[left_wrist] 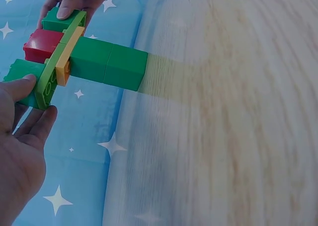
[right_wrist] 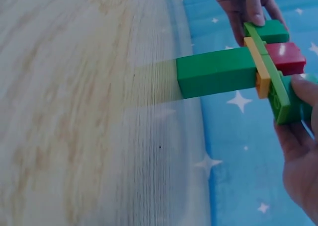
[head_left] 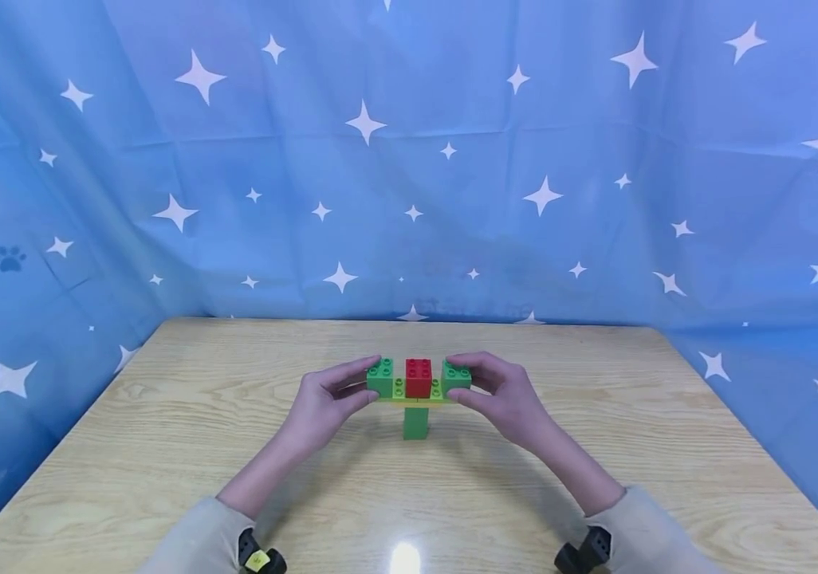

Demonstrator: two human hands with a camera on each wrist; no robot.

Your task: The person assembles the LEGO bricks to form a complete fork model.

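A toy-brick structure stands upright at the middle of the table, its foot meeting the wood. Two stacked green bricks (left_wrist: 108,64) form its post. Above them lie an orange-yellow plate (right_wrist: 257,69) and light green plates (left_wrist: 49,69). A red brick (head_left: 418,379) sits on top at the centre, with a left green brick (head_left: 380,379) and a right green brick (head_left: 456,379) at the ends. My left hand (head_left: 319,406) pinches the left green brick between thumb and fingers. On the opposite end, my right hand (head_left: 508,399) grips the right green brick likewise.
The light wood table (head_left: 409,494) reaches back to a blue curtain (head_left: 452,175) with white stars, which also hangs along both sides. Small black wrist cameras (head_left: 584,550) sit at the sleeve cuffs.
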